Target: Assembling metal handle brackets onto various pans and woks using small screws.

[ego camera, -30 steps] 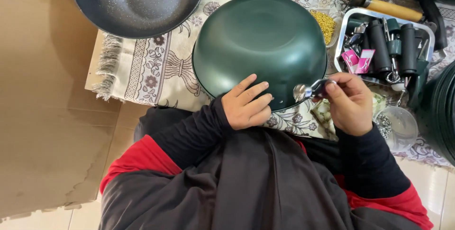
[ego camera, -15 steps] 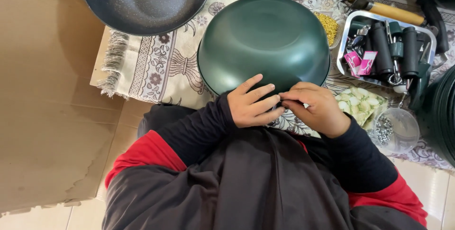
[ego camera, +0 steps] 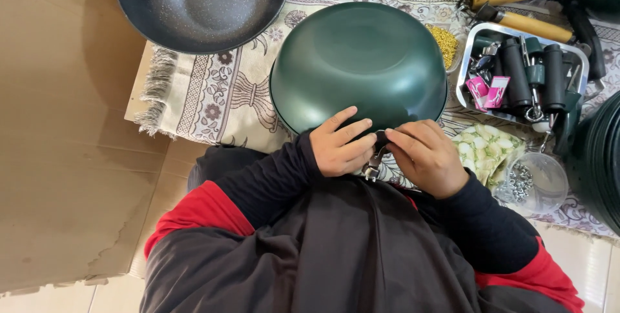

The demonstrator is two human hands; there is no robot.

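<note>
On the patterned cloth [ego camera: 213, 93], dark-green pan [ego camera: 358, 61] lies upturned

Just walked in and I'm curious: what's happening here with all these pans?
A person sits over a patterned cloth with a green pan lying upside down in front of them. The left hand rests on the pan's near rim, and the right hand meets it there; both work at a small metal bracket at the rim. A dark speckled pan lies open side up beyond, and a tray of black handles sits to the right.
</note>
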